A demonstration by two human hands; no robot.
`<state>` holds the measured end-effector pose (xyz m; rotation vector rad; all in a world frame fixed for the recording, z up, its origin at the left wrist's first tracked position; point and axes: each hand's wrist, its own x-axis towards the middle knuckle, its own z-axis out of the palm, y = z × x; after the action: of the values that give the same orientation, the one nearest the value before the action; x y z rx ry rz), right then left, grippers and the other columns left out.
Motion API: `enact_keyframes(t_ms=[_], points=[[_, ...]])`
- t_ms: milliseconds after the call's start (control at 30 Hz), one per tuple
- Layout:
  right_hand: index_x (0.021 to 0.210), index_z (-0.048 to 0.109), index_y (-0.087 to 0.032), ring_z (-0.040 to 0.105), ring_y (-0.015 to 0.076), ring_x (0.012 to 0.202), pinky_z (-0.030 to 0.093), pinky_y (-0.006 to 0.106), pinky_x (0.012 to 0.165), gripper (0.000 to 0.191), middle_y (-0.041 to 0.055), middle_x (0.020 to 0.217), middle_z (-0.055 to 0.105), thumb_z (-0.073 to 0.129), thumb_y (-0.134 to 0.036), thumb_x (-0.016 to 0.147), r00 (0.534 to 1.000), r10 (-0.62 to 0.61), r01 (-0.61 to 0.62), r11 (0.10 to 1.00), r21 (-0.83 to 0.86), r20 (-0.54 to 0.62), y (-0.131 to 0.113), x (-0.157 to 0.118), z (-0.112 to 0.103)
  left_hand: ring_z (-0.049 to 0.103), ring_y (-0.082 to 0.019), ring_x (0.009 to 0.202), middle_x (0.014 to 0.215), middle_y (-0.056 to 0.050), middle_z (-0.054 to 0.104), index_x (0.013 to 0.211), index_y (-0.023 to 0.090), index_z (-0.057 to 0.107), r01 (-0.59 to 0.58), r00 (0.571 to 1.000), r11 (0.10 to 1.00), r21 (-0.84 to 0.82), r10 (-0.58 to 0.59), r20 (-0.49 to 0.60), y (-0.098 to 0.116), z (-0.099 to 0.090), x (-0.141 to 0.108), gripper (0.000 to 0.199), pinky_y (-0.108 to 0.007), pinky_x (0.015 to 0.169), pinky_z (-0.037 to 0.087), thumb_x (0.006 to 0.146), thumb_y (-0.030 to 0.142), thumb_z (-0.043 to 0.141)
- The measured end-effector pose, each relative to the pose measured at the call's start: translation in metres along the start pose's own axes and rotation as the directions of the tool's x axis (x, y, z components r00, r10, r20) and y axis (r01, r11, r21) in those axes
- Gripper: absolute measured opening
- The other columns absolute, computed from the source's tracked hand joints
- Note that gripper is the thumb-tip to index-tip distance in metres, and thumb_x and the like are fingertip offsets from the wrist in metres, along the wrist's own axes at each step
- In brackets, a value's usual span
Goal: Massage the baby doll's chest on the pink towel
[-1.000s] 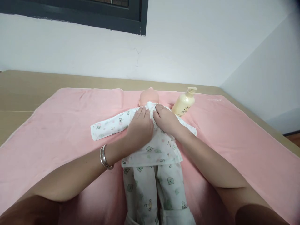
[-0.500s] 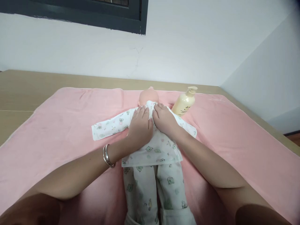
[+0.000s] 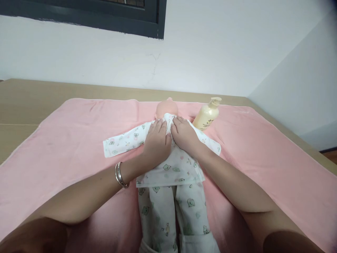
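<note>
A baby doll [image 3: 166, 108] lies on its back with its head toward the wall. It wears a white printed long-sleeved top [image 3: 171, 175] and matching trousers [image 3: 163, 214]. My left hand [image 3: 158, 144] rests flat on the left side of the doll's chest, fingers stretched out. On the right side of the chest lies my right hand [image 3: 185, 136], also flat with its fingers extended. Both hands touch the top near its collar, with a narrow strip of cloth showing between them. Two silver bangles [image 3: 121, 175] circle my left wrist.
Under the doll spreads a pink blanket [image 3: 86, 133] on a wooden surface [image 3: 31, 98]. A cream pump bottle [image 3: 207, 115] stands tilted in view beside the doll's right-hand sleeve. Behind are a white wall [image 3: 205, 52] and a dark window frame [image 3: 110, 21].
</note>
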<state>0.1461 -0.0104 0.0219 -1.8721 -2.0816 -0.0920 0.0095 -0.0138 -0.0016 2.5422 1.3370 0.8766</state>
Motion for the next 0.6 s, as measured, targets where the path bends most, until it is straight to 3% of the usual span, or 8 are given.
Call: enact_keyframes(t_ms=[167, 433, 600], points=[[0.112, 0.061, -0.008, 0.056, 0.0314, 0.115, 0.042, 0.044, 0.100, 0.041, 0.0204, 0.119, 0.065, 0.025, -0.021, 0.097, 1.000, 0.007, -0.007, 1.000, -0.008, 0.017, -0.002, -0.001, -0.003, 0.035, -0.034, 0.144, 0.151, -0.023, 0.041, 0.142, -0.004, 0.042, 0.040, 0.998, 0.999, -0.021, -0.038, 0.057, 0.000, -0.005, 0.005, 0.057, -0.054, 0.122, 0.027, 0.093, 0.023, 0.031], [0.139, 0.046, 0.003, 0.047, 0.0331, 0.136, 0.037, 0.044, 0.111, 0.052, 0.0257, 0.140, 0.055, 0.028, -0.025, 0.099, 0.999, 0.026, -0.019, 0.989, -0.149, 0.047, -0.026, -0.033, -0.020, 0.040, -0.029, 0.142, 0.149, -0.018, 0.047, 0.139, 0.002, 0.048, 0.139, 0.985, 0.989, -0.059, -0.132, 0.112, -0.019, -0.010, 0.025, 0.053, -0.048, 0.122, 0.029, 0.094, 0.028, 0.034], [0.134, 0.052, -0.003, 0.047, 0.0307, 0.136, 0.042, 0.041, 0.108, 0.049, 0.0218, 0.142, 0.054, 0.028, -0.027, 0.099, 0.987, 0.079, -0.076, 0.997, -0.023, 0.142, -0.015, -0.017, -0.024, 0.041, -0.033, 0.140, 0.146, -0.022, 0.049, 0.139, -0.002, 0.045, 0.040, 0.999, 0.998, 0.044, -0.041, 0.035, -0.007, -0.006, 0.010, 0.054, -0.053, 0.120, 0.030, 0.095, 0.024, 0.029]])
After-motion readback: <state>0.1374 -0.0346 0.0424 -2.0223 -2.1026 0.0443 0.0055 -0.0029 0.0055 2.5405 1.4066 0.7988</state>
